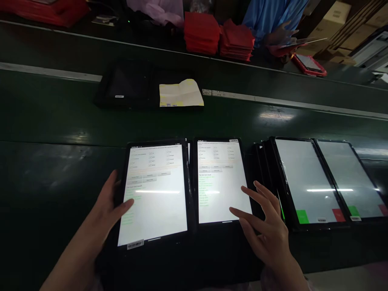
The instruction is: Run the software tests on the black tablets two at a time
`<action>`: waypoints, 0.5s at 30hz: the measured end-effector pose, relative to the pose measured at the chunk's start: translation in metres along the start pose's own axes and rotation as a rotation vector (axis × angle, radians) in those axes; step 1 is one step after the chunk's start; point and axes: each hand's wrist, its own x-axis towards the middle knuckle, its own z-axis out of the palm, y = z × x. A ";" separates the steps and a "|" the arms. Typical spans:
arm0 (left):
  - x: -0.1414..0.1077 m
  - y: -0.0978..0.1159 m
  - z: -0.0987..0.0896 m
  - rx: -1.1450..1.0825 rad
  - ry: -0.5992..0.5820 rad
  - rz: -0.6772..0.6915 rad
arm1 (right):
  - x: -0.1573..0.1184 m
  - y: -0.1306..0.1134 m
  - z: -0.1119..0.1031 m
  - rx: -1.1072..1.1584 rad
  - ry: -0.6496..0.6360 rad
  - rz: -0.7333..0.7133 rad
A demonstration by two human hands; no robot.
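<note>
- Left hand [104, 206]: it sits at the left edge of the left tablet [156, 194], with the thumb [127, 204] lying over the lower part of the screen. The fingers curve around that edge, but whether they are gripping it I cannot tell.
- Right hand [266, 226]: the fingers are open and spread, with the fingertips [244, 189] over the lower right of the second tablet [221, 182]. It holds nothing.
- The two tablets lie side by side, nearly touching, on a dark green conveyor belt [48, 113]. Both screens show a white page of checkboxes, grey buttons and green text.
- Just right of them is a row of overlapping tablets [306, 182] with pale screens, each showing a green patch and a red patch along the bottom edge.
- Farther along the belt, past a metal strip [291, 102], lies a black tablet [124, 83] with a folded yellow-and-white paper [181, 93] just beside it.
- Beyond the belt are stacks of red pouches [201, 32]. A co-worker in a blue sleeve [273, 20] holds a thin flat item [298, 43] in one hand, near a red-cased tablet [309, 64] and cardboard boxes [332, 18] — these sit at the top right.
</note>
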 end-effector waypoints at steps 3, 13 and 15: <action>-0.030 -0.015 -0.011 0.165 -0.041 0.025 | 0.001 0.000 -0.001 0.005 -0.017 -0.025; -0.064 0.006 0.010 0.362 0.053 0.080 | 0.012 -0.020 0.008 0.008 -0.062 -0.093; -0.063 0.016 0.011 0.231 0.066 0.034 | 0.013 -0.028 0.010 -0.035 -0.113 -0.123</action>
